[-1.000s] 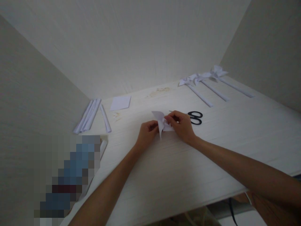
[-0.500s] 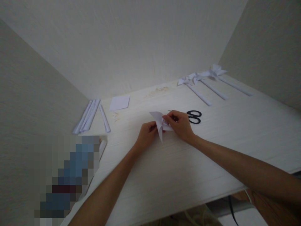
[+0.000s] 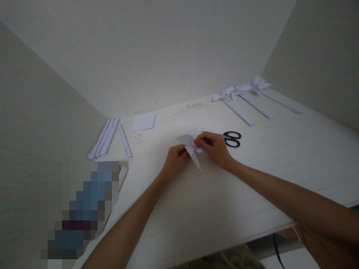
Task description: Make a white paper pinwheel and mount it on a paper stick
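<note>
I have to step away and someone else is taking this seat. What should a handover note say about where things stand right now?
Left hand and right hand both pinch the half-folded white paper piece just above the table.
Scissors lie just behind the right hand.
Done: three paper pinwheels on sticks lie at far right.
Left: the piece in hand has no stick yet; rolled paper sticks and one flat paper square wait at far left.

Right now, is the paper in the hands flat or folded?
Folded. The paper piece sticks out in pointed flaps between the left hand and right hand, which pinch its middle.
</note>
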